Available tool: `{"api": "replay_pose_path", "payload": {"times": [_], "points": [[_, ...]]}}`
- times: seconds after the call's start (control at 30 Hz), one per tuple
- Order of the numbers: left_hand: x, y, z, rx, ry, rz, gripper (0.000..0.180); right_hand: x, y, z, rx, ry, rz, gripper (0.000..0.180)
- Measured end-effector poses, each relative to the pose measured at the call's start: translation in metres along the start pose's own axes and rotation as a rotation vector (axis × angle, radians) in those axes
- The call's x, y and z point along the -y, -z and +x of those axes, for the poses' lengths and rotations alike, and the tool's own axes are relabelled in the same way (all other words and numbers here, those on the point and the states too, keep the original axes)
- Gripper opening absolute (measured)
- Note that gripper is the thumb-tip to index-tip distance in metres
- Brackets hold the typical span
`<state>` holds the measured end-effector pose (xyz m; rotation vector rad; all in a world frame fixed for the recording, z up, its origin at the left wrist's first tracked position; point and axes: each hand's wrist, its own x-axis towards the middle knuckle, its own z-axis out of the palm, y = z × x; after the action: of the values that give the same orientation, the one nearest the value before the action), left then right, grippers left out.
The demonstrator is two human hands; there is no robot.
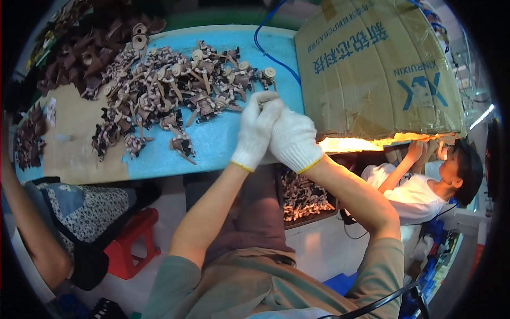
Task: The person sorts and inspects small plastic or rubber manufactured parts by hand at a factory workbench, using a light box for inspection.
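My left hand point(256, 127) and my right hand point(293, 134) wear white knitted gloves and are pressed together above the front of the blue tabletop point(215, 151). The fingers of both are closed. Whatever lies between them is hidden by the gloves. Just beyond and to the left spreads a heap of small painted figurines point(172, 87), brown, pink and cream, several with round cream hats. One figurine point(266, 77) stands at the heap's right edge, close to my left fingertips.
A large cardboard box point(372, 80) stands at the right, with bright orange light under its lower edge. Brown parts point(71, 64) are piled at far left beside cardboard point(74, 138). Below are a tray of small parts point(308, 194) and a red stool point(134, 242). People sit on both sides.
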<state>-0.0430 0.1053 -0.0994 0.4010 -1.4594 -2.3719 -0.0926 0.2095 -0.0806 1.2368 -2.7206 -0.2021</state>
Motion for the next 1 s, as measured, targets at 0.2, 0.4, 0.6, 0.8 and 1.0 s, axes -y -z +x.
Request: {"api": "replay_pose_path", "payload": {"times": [0.2,0.4,0.6,0.8,1.0], "points": [[0.013,0.009,0.005,-0.023,-0.041,0.117,0.050,0.008,0.006,0.002,0.023,-0.051,0.181,0.026],[-0.042,0.028,-0.026,0.061,0.060,0.079,0.056,-0.003,0.072,-0.005,0.052,-0.437,0.942,0.044],[-0.053,0.038,-0.043,0.354,0.221,0.010,0.035,-0.010,0.041,-0.021,-0.390,0.142,0.437,0.032],[-0.063,0.060,-0.038,0.354,-0.745,1.057,0.039,-0.014,0.057,-0.008,0.727,-0.637,1.971,0.047],[-0.097,0.042,0.004,0.430,-0.756,0.921,0.033,-0.018,0.059,-0.008,0.350,-0.598,2.017,0.048]]}}
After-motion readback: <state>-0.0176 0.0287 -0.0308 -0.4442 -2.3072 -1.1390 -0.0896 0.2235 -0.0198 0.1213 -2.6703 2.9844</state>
